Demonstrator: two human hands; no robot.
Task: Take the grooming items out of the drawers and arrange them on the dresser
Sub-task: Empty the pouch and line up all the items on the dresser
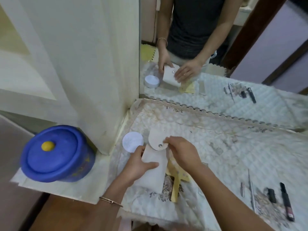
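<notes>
While left hand (137, 165) grips body of white pouch (155, 174) near bench (233, 155) left edge, right hand (181, 152) pinches its raised snap flap. Round white jar (132, 141) just beside pouch, toward left rear corner. Yellow handled tool (176, 182) under pouch. Black tubes (286, 201) near right front edge.

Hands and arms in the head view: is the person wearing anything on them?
Both arms are bare, with no sleeves showing. The left hand has a thin gold-coloured metal bangle round its wrist. The right hand has no bangle or watch at its wrist. Neither hand wears a glove.
</notes>
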